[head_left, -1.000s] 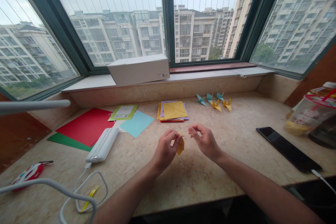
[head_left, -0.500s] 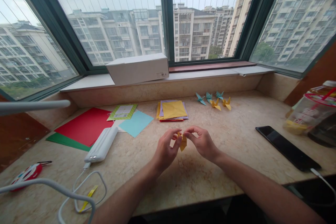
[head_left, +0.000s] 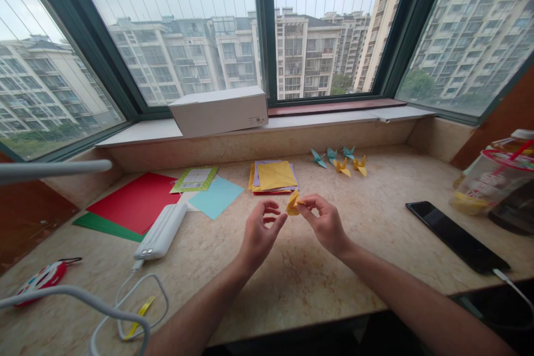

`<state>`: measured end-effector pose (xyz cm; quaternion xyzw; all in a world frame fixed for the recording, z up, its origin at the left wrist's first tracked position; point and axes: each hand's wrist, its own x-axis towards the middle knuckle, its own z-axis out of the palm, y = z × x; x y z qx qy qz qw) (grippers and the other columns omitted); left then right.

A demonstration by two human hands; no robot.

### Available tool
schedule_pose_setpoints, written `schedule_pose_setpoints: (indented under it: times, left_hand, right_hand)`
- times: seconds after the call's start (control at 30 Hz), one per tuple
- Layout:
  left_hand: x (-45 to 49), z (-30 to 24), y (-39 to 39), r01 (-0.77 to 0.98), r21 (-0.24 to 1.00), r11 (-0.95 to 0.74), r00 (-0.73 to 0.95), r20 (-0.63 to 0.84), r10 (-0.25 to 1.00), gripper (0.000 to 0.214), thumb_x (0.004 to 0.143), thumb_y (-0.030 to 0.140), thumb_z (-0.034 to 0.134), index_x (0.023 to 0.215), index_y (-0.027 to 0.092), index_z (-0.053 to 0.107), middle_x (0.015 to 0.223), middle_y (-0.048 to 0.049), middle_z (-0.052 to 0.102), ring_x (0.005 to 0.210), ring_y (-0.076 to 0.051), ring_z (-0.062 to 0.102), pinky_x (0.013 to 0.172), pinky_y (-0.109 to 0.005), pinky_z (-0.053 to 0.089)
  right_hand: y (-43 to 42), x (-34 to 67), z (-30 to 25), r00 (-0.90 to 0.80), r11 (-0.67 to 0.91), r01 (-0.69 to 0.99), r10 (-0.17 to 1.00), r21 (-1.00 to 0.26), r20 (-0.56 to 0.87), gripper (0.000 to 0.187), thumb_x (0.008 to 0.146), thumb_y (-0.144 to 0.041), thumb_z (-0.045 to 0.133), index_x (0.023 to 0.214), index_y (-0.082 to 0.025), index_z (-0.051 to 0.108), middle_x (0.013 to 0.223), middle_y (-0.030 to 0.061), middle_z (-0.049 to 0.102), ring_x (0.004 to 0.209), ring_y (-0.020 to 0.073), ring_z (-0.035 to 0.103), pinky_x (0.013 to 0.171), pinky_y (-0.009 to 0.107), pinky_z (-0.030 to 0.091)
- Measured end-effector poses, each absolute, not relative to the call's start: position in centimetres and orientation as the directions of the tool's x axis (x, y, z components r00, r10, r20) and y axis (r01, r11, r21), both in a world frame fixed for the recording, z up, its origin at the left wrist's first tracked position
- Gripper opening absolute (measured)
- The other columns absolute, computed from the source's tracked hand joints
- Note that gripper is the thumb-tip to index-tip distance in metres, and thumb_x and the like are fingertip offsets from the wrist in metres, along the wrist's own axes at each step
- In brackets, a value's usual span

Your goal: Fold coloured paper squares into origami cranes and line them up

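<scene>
A small piece of folded yellow origami paper (head_left: 293,203) is pinched between the thumb and fingers of my right hand (head_left: 326,223), held up over the stone counter. Just to its left is my left hand (head_left: 259,231), its fingers curved and its thumb apart from them, with nothing between them. Beyond the hands lies a stack of square paper (head_left: 275,174), yellow on top with lilac and red edges below. Several folded paper cranes (head_left: 342,167), blue and yellow, stand farther back to the right.
Left of my hands lie a blue sheet (head_left: 217,197), red paper (head_left: 136,200), a green packet (head_left: 194,179) and a white power bank (head_left: 162,232) with its cable. A phone (head_left: 456,235) and plastic cup (head_left: 475,183) are at right. A white box (head_left: 221,111) rests on the sill.
My left hand has let go of the folded yellow paper and moved slightly left. My right hand now holds it alone, turned and raised a little.
</scene>
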<state>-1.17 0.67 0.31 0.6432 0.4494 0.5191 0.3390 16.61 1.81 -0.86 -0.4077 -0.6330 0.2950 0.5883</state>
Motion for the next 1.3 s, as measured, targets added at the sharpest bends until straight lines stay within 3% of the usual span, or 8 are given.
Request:
schedule_pose_setpoints:
  times: [0.13,0.37,0.53,0.63,0.73,1.0,1.2,1.3]
  left_hand:
    - [-1.0,0.0,0.6,0.189,0.938,-0.291,0.184,0.257,0.949,0.024,0.083,0.038,0.068,0.083,0.016,0.059,0.081,-0.0025,0.066,0.077,-0.016,0.067,0.076,-0.033,0.057]
    - [-0.9,0.0,0.7,0.083,0.976,-0.201,0.155,0.187,0.970,0.030,0.080,0.042,0.071,0.080,0.016,0.055,0.081,-0.0026,0.066,0.079,-0.017,0.066,0.072,-0.030,0.054]
    - [-0.7,0.1,0.8,-0.060,0.993,-0.106,0.200,0.116,0.973,0.038,0.075,0.045,0.076,0.077,0.017,0.049,0.071,0.0019,0.061,0.068,-0.013,0.062,0.067,-0.027,0.050]
    - [-0.7,0.0,0.8,-0.094,0.991,-0.094,0.220,0.113,0.969,0.037,0.075,0.042,0.077,0.078,0.017,0.050,0.068,0.0031,0.059,0.063,-0.011,0.058,0.062,-0.023,0.047]
    - [-1.0,0.2,0.8,-0.060,0.993,-0.106,0.284,0.118,0.951,0.030,0.081,0.041,0.071,0.085,0.016,0.055,0.068,0.0020,0.059,0.061,-0.010,0.055,0.059,-0.022,0.044]
    - [-1.2,0.5,0.5,0.114,0.969,-0.219,0.376,0.162,0.912,0.034,0.087,0.047,0.060,0.076,0.015,0.060,0.081,-0.0013,0.051,0.065,-0.011,0.048,0.054,-0.021,0.044]
    - [-1.3,0.4,0.3,0.161,0.978,-0.134,0.456,0.046,0.889,0.030,0.090,0.042,0.059,0.082,0.013,0.065,0.068,-0.0009,0.059,0.059,-0.011,0.052,0.055,-0.022,0.042]
    - [-1.3,0.6,0.1,0.156,0.983,-0.097,0.479,0.011,0.878,0.030,0.088,0.041,0.062,0.081,0.013,0.067,0.076,-0.0046,0.067,0.062,-0.011,0.055,0.056,-0.022,0.043]
  right_hand:
    - [1.9,16.4,-0.9,-0.041,0.478,0.029,0.878,-0.878,0.477,0.022,0.085,-0.042,0.068,0.087,-0.020,0.070,0.099,0.0081,0.064,0.091,0.0203,0.064,0.080,0.035,0.055]
    - [1.4,16.1,-0.2,-0.111,0.356,-0.158,0.920,-0.921,0.375,0.026,0.083,-0.045,0.070,0.084,-0.020,0.073,0.106,0.0082,0.060,0.091,0.0195,0.063,0.080,0.034,0.055]
    - [2.0,16.7,-0.4,-0.211,0.149,-0.316,0.952,-0.937,0.223,0.031,0.087,-0.047,0.064,0.080,-0.018,0.073,0.118,0.0084,0.060,0.087,0.0164,0.061,0.076,0.032,0.051]
    - [2.3,17.1,-0.4,-0.282,-0.003,-0.379,0.953,-0.925,0.112,0.022,0.079,-0.040,0.075,0.089,-0.021,0.071,0.107,0.0050,0.067,0.086,0.0151,0.061,0.075,0.028,0.048]
    - [2.5,17.4,-0.1,-0.334,-0.122,-0.433,0.942,-0.893,0.034,0.028,0.076,-0.037,0.079,0.097,-0.023,0.066,0.090,0.0014,0.069,0.080,0.0145,0.062,0.072,0.027,0.046]
    - [2.8,17.6,0.0,-0.279,-0.081,-0.348,0.960,-0.934,0.020,0.046,0.075,-0.039,0.078,0.114,-0.020,0.062,0.076,-0.0008,0.068,0.062,0.0107,0.055,0.062,0.025,0.040]
    - [3.8,18.0,-0.8,-0.239,-0.119,-0.320,0.970,-0.940,-0.041,0.035,0.067,-0.038,0.083,0.090,-0.016,0.072,0.078,0.0021,0.071,0.066,0.0119,0.059,0.060,0.025,0.040]
    - [4.2,18.6,-0.5,-0.232,-0.168,-0.343,0.969,-0.924,-0.090,0.036,0.065,-0.039,0.085,0.090,-0.016,0.073,0.081,0.0028,0.071,0.068,0.0123,0.062,0.062,0.025,0.044]
